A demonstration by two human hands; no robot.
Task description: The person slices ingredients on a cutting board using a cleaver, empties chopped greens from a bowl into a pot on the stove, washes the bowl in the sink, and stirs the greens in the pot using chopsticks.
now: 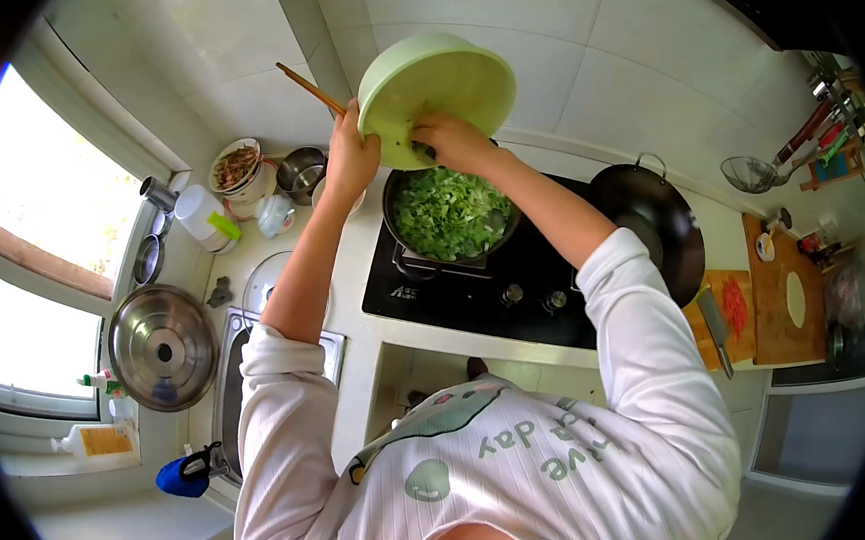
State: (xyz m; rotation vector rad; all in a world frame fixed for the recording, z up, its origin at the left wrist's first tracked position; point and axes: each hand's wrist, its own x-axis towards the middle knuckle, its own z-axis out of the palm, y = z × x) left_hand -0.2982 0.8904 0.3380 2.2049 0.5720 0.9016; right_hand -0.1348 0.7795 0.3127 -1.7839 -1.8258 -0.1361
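My left hand grips the rim of a pale green bowl, tilted on its side above the stove. A pair of wooden chopsticks sticks out from the same hand. My right hand reaches into the lower part of the bowl, its fingers curled around a few dark bits of chopped greens; the fingertips are partly hidden. Right below, a dark pan full of chopped leafy greens sits on the black gas stove.
A dark wok rests on the stove's right side. Further right, a cleaver and red shreds lie on a cutting board. To the left are a sink, a large metal lid, a metal pot and stacked bowls.
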